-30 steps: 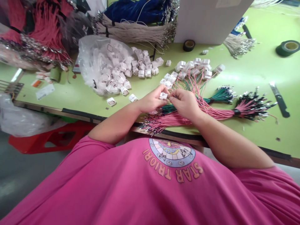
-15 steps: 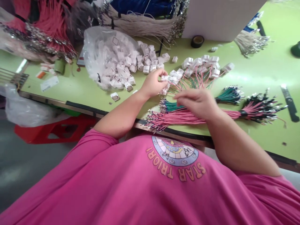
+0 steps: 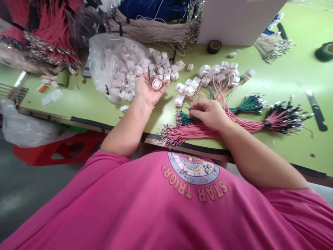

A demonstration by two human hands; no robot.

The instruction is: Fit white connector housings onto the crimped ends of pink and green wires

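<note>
My left hand (image 3: pixel 148 91) lies palm up beside the pile of white plastic connectors (image 3: pixel 145 71), with one white connector (image 3: pixel 156 84) resting in its curled fingers. My right hand (image 3: pixel 209 113) rests fingers down on the bundle of green wires (image 3: pixel 244 104) and the bundle of pink wires (image 3: pixel 197 130), its fingertips pinched at the green wire ends. What the pinch holds is too small to see. Several connectors fitted with pink and green wires (image 3: pixel 215 74) lie just beyond both hands.
A clear bag of white connectors (image 3: pixel 111 64) sits at the left. Bundles of pink wires (image 3: pixel 47 38), white wires (image 3: pixel 153 31) and blue wires (image 3: pixel 156 8) lie at the back. A white box (image 3: pixel 234 21), tape rolls (image 3: pixel 214 46) and a black tool (image 3: pixel 316 111) are on the green table (image 3: pixel 286 80).
My left hand put the wired connector down with the finished ones and picked a fresh connector from the pile. My right hand dropped onto the green wire bundle.
</note>
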